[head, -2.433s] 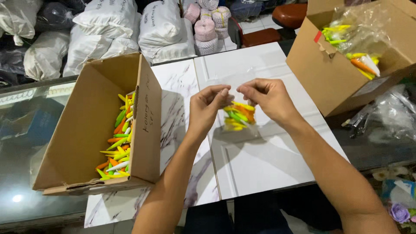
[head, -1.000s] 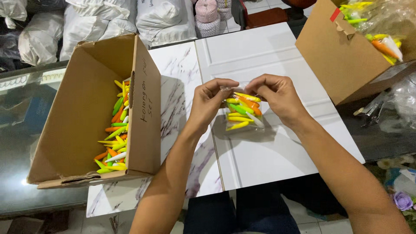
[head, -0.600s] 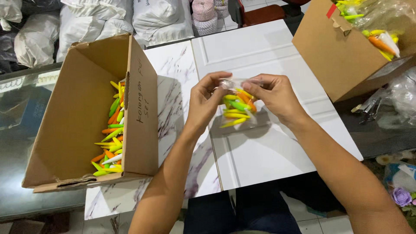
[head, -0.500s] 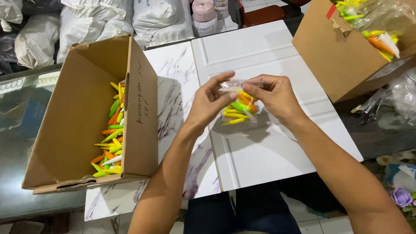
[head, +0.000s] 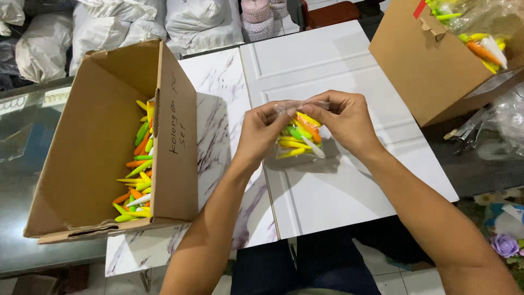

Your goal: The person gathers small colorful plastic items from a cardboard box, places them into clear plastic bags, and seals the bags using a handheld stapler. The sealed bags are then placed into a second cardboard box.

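Observation:
A small clear plastic bag (head: 299,137) filled with yellow, green, orange and white pointed plastic pieces hangs just above the white table (head: 338,186). My left hand (head: 262,131) pinches the bag's top edge on the left side. My right hand (head: 341,123) pinches the same top edge on the right. Both hands are close together over the middle of the table.
An open cardboard box (head: 109,142) at the left holds several loose coloured pieces (head: 136,164). A second cardboard box (head: 436,60) at the far right holds bagged pieces. White sacks (head: 136,24) lie behind the table. A glass counter (head: 22,136) is at the far left.
The bag has stayed between my two hands over the table; my fingers have worked along its top edge, and the view has shifted slightly.

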